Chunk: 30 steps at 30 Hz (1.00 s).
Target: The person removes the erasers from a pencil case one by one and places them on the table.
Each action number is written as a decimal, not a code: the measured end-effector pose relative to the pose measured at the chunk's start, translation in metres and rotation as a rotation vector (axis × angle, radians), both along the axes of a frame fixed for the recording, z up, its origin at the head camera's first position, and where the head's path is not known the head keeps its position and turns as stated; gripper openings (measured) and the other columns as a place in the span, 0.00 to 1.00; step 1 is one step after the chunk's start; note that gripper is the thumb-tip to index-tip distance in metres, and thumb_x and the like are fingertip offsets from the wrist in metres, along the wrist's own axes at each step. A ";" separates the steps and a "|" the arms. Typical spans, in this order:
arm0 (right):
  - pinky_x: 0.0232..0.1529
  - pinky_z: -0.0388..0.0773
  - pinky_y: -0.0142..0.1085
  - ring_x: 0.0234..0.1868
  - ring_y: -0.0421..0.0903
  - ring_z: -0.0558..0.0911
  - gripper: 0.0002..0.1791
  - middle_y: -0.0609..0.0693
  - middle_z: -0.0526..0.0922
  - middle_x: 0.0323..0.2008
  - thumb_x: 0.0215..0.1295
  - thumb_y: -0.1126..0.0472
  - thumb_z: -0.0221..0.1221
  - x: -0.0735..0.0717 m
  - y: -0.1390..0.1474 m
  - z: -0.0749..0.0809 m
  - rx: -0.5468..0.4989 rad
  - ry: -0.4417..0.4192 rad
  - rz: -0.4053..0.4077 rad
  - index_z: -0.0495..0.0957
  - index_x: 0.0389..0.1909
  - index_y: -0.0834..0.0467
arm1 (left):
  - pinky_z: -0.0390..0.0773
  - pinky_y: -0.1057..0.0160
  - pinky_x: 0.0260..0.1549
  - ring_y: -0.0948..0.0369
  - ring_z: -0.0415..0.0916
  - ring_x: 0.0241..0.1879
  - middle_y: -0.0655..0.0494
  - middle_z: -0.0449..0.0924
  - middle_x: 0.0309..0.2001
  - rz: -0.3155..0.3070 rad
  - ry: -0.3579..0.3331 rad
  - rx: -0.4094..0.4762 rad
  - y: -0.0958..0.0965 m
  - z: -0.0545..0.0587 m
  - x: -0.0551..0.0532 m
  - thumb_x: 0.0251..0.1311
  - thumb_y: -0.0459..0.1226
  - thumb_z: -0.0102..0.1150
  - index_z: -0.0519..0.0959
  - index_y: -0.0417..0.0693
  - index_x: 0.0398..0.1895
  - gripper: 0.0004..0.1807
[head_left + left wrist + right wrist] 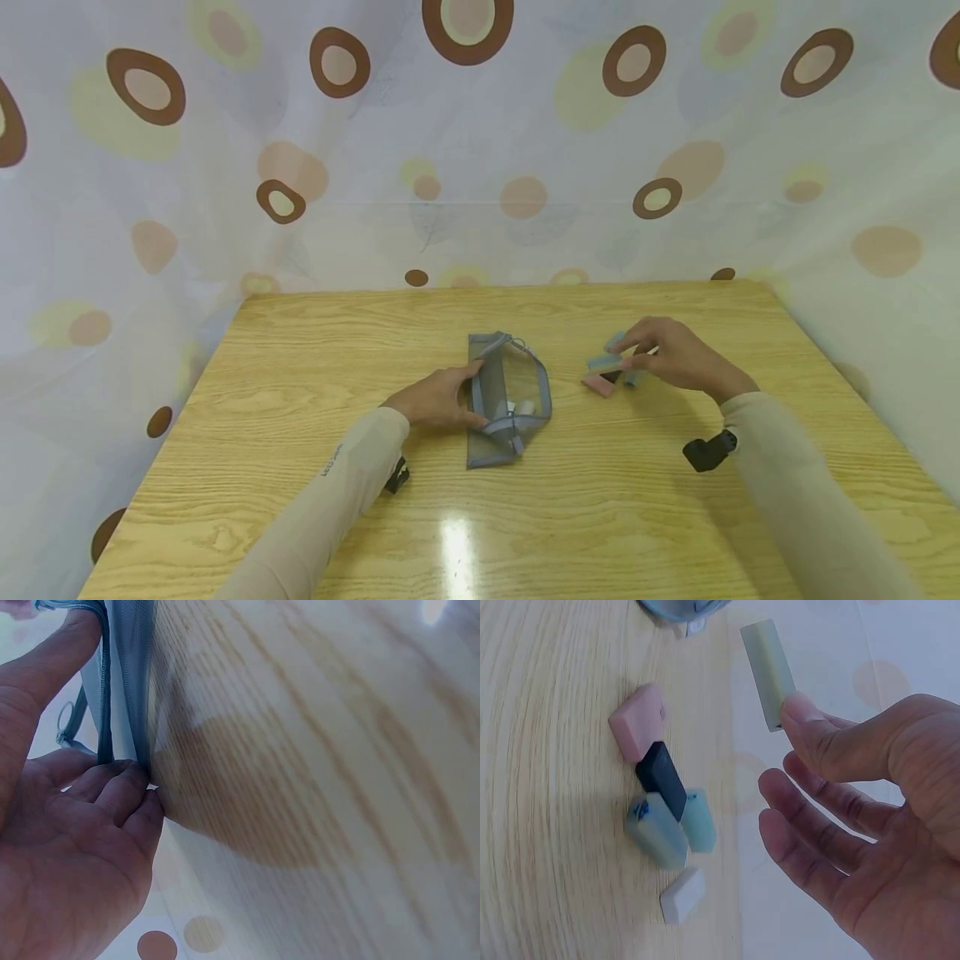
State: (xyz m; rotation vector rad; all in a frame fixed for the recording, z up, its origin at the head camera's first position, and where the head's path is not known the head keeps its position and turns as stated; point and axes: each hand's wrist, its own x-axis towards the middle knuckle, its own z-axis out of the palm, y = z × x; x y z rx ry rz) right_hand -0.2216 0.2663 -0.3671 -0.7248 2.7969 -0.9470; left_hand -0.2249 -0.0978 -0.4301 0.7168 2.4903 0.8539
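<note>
A grey-blue mesh zip pouch [491, 392] lies on the table with its mouth spread. My left hand [438, 398] holds it by the rim, thumb and fingers apart along the opening. Inside the pouch, small whitish pieces [527, 407] show. To the right, my right hand [678, 354] pinches a pale green eraser [769, 675] with a yellowish band between thumb and fingertips, raised above the table. Beneath it lie a pink eraser [639, 722], a black eraser [662, 778], a pale blue-green eraser [658, 831], a light teal eraser [699, 820] and a white eraser [682, 895].
The wood-grain table [315, 350] reaches back to a hanging cloth [480, 233] printed with brown and beige rounds, which also flanks both sides. Black wrist cameras sit on both wrists. A bright light reflection shows near the front of the table.
</note>
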 end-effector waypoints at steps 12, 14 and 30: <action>0.40 0.76 0.42 0.42 0.50 0.78 0.11 0.55 0.78 0.47 0.64 0.58 0.61 0.007 0.036 -0.003 0.034 -0.036 -0.117 0.83 0.45 0.55 | 0.59 0.58 0.66 0.55 0.52 0.70 0.48 0.52 0.72 -0.002 -0.006 0.001 0.000 0.001 0.000 0.51 0.49 0.69 0.45 0.46 0.75 0.55; 0.39 0.77 0.42 0.42 0.50 0.78 0.11 0.55 0.77 0.48 0.64 0.57 0.61 0.008 0.041 -0.005 0.025 -0.051 -0.135 0.83 0.44 0.55 | 0.59 0.58 0.66 0.55 0.52 0.70 0.48 0.52 0.72 -0.004 -0.005 0.001 0.000 0.001 0.000 0.51 0.49 0.69 0.45 0.46 0.75 0.55; 0.38 0.80 0.49 0.41 0.54 0.81 0.13 0.65 0.76 0.52 0.64 0.61 0.60 0.012 0.071 -0.017 0.059 -0.086 -0.169 0.82 0.47 0.62 | 0.59 0.58 0.66 0.55 0.52 0.70 0.48 0.52 0.72 -0.011 0.011 -0.014 0.000 0.000 -0.001 0.52 0.49 0.69 0.46 0.45 0.75 0.54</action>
